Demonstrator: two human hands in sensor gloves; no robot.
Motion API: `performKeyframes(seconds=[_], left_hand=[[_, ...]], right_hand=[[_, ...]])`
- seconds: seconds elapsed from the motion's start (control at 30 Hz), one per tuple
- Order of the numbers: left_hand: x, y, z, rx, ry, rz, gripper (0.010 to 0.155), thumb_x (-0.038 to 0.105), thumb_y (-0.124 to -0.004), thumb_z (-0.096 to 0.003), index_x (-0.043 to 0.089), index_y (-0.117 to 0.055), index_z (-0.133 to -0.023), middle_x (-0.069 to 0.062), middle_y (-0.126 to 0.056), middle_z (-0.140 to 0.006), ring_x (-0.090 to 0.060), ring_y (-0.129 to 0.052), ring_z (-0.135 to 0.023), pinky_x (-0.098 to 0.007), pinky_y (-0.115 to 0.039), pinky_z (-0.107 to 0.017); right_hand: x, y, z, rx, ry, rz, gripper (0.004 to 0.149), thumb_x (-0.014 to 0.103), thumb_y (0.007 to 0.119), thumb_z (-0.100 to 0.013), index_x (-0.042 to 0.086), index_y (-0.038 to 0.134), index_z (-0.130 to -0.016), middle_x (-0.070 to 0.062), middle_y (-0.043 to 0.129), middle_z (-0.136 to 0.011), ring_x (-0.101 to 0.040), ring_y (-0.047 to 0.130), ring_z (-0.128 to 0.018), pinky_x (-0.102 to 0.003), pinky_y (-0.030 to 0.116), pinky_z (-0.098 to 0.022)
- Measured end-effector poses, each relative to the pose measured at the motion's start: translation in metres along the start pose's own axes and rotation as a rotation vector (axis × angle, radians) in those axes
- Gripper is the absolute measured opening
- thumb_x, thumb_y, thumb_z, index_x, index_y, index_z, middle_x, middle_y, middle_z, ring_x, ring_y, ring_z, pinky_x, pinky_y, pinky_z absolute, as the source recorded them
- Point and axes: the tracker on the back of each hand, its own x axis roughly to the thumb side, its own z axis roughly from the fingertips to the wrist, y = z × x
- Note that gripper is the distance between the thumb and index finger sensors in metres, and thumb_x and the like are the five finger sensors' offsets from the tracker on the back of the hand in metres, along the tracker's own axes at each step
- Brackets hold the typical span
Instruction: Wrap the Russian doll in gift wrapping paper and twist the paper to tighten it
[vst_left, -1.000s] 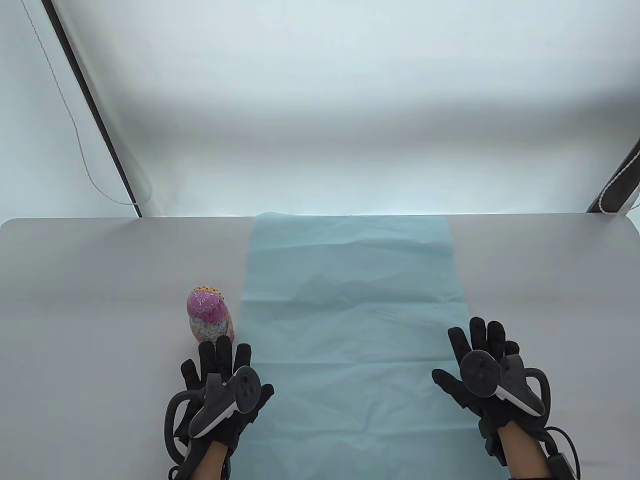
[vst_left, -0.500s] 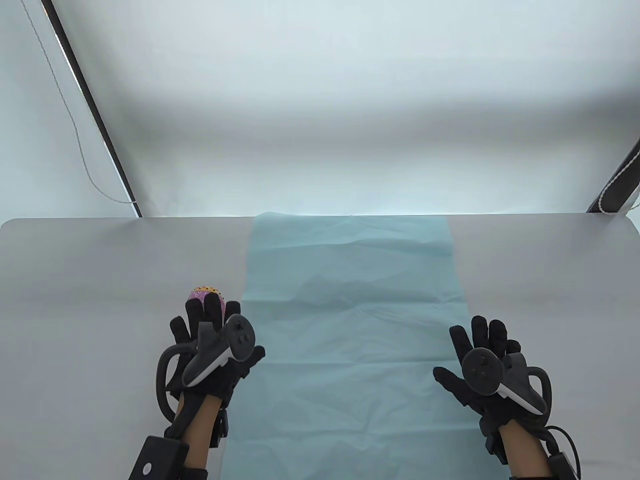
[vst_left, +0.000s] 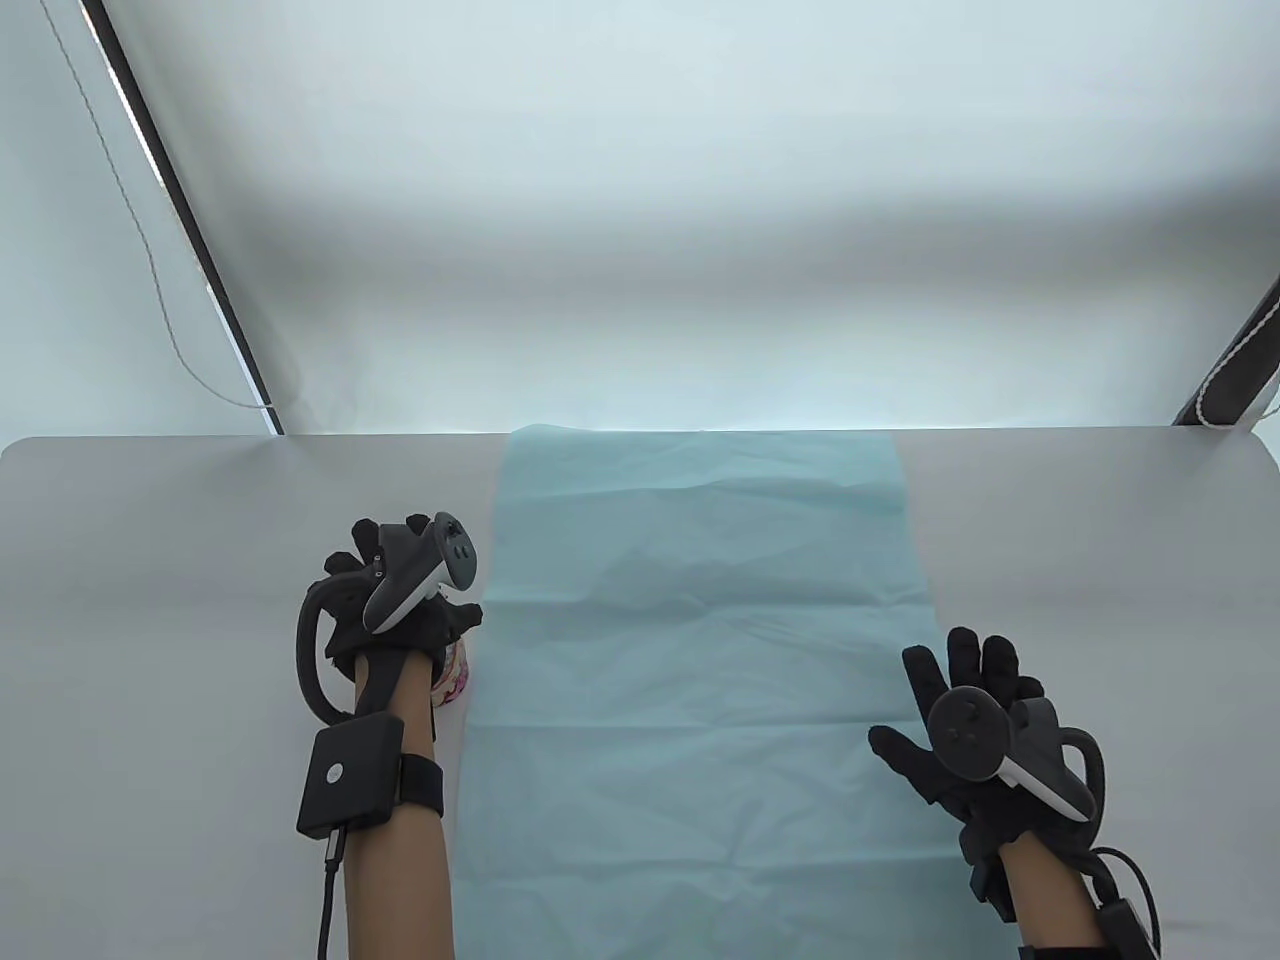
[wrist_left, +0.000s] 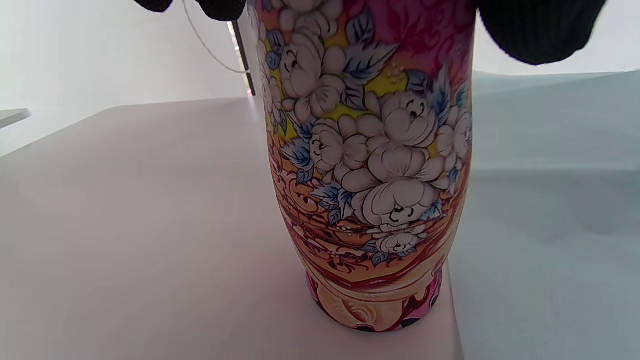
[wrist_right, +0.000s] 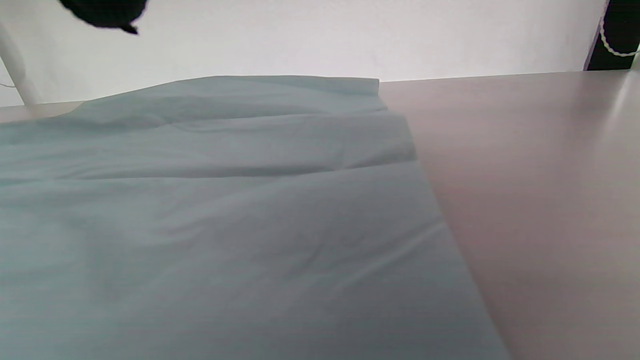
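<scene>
The Russian doll (vst_left: 455, 682), pink and yellow with white flowers, stands upright on the grey table (vst_left: 180, 560) at the left edge of the pale blue wrapping paper (vst_left: 700, 640). My left hand (vst_left: 420, 590) covers it from above, so only its lower body shows in the table view. In the left wrist view the doll (wrist_left: 370, 165) has its base on the table, and curled fingertips (wrist_left: 540, 30) flank its upper part. My right hand (vst_left: 960, 690) lies with spread fingers on the paper's right edge, holding nothing. The paper (wrist_right: 200, 225) is flat with soft creases.
A black slanted pole (vst_left: 190, 230) with a thin cord stands behind the table's far left. A dark post with a beaded cord (vst_left: 1235, 360) is at the far right. The paper reaches the table's far edge (vst_left: 700, 432).
My left hand has moved forward over the doll and closed around its top, hiding the head. The right hand has barely moved.
</scene>
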Motion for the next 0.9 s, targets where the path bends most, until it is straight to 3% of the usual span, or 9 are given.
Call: performKeyframes(seconds=[0.1,0.2,0.43,0.57,0.7,0.9], left_hand=[[0.002,0.001,-0.005,-0.006,-0.011,0.03,0.101,0.068,-0.081,-0.0447,0.024,-0.026,-0.117,-0.02,-0.047,-0.126,-0.051,-0.066,-0.105,-0.065,-0.06,-0.071],[0.001,0.002,-0.006,-0.011,-0.017,-0.007,0.099,0.069,-0.081,-0.0438,0.023,-0.033,-0.116,-0.019,-0.055,-0.122,-0.045,-0.082,-0.094,-0.059,-0.072,-0.064],[-0.003,-0.001,0.002,0.097,-0.024,0.034,0.086,0.064,-0.084,-0.0458,0.019,-0.049,-0.111,-0.016,-0.069,-0.112,-0.047,-0.088,-0.083,-0.051,-0.081,-0.052],[-0.007,0.015,0.025,0.24,-0.013,0.055,0.085,0.062,-0.085,-0.0461,0.018,-0.05,-0.11,-0.016,-0.068,-0.113,-0.048,-0.086,-0.084,-0.05,-0.081,-0.053],[-0.002,0.041,0.056,0.302,-0.092,0.137,0.087,0.062,-0.084,-0.047,0.017,-0.047,-0.111,-0.017,-0.067,-0.113,-0.048,-0.086,-0.085,-0.049,-0.082,-0.053],[0.038,0.061,0.095,0.351,-0.289,0.491,0.089,0.061,-0.083,-0.0488,0.013,-0.043,-0.112,-0.019,-0.065,-0.114,-0.05,-0.084,-0.087,-0.05,-0.081,-0.056]], right_hand=[[0.0,0.0,0.0,0.005,0.002,-0.001,0.092,0.07,0.061,-0.061,0.018,0.022,-0.125,-0.032,0.002,-0.126,-0.058,0.004,-0.107,-0.073,0.02,-0.076],[0.0,-0.001,-0.001,0.007,0.003,-0.003,0.091,0.07,0.061,-0.061,0.018,0.023,-0.125,-0.033,0.002,-0.127,-0.058,0.005,-0.107,-0.073,0.021,-0.075],[0.0,-0.002,-0.002,0.004,-0.005,-0.014,0.091,0.069,0.061,-0.061,0.018,0.023,-0.125,-0.033,0.003,-0.127,-0.058,0.005,-0.107,-0.073,0.021,-0.075],[0.002,-0.003,-0.001,0.0,-0.014,-0.011,0.091,0.069,0.061,-0.061,0.018,0.023,-0.125,-0.033,0.003,-0.126,-0.058,0.005,-0.107,-0.073,0.021,-0.075],[0.003,-0.006,0.002,-0.016,-0.021,-0.02,0.091,0.069,0.061,-0.061,0.018,0.023,-0.125,-0.033,0.003,-0.127,-0.058,0.005,-0.107,-0.073,0.021,-0.075],[0.004,-0.005,0.004,-0.016,-0.025,-0.011,0.091,0.069,0.061,-0.061,0.018,0.024,-0.125,-0.033,0.003,-0.126,-0.058,0.005,-0.107,-0.073,0.021,-0.075]])
